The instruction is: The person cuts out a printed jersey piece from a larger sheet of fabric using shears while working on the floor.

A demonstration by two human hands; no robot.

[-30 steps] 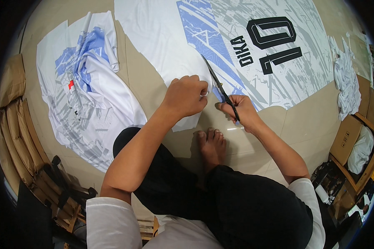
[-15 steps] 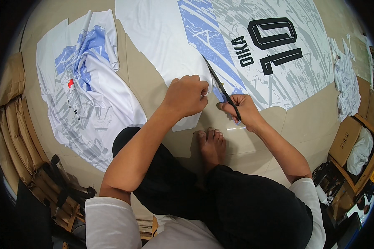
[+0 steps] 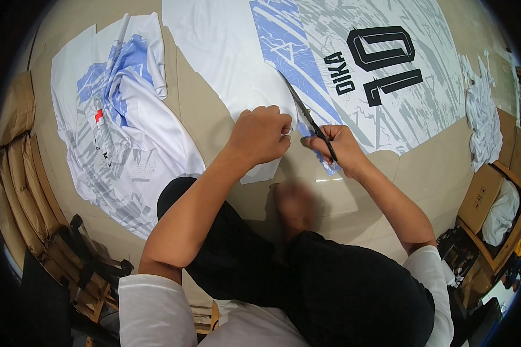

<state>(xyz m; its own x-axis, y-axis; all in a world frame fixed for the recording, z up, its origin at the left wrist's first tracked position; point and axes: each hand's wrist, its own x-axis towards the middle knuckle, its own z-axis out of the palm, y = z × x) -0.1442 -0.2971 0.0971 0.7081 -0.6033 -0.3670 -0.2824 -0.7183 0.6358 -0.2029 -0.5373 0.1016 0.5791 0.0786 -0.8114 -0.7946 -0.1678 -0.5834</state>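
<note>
A large printed fabric panel (image 3: 324,34) lies on the floor, patterned in grey and white with a blue band and big black characters. Black-handled scissors (image 3: 307,111) are gripped in my right hand (image 3: 342,149), their blades pointing up and left along the line between the blue band and the plain white fabric (image 3: 220,63). My left hand (image 3: 261,134) is closed on the edge of that white fabric, just left of the blades. Below the scissors' handles hangs a narrow blue printed strip (image 3: 330,168).
Another printed fabric piece (image 3: 150,130) lies crumpled on the left. White scraps (image 3: 483,124) are heaped at the far right, near an open cardboard box (image 3: 479,194) with a plastic bag. Brown wrapped packages (image 3: 29,191) line the left side. My bare foot (image 3: 295,202) is close below my hands.
The scissors and my right hand have shifted slightly up, with the tips a little farther along the edge of the blue band. My left hand stays put; my foot is blurred now.
</note>
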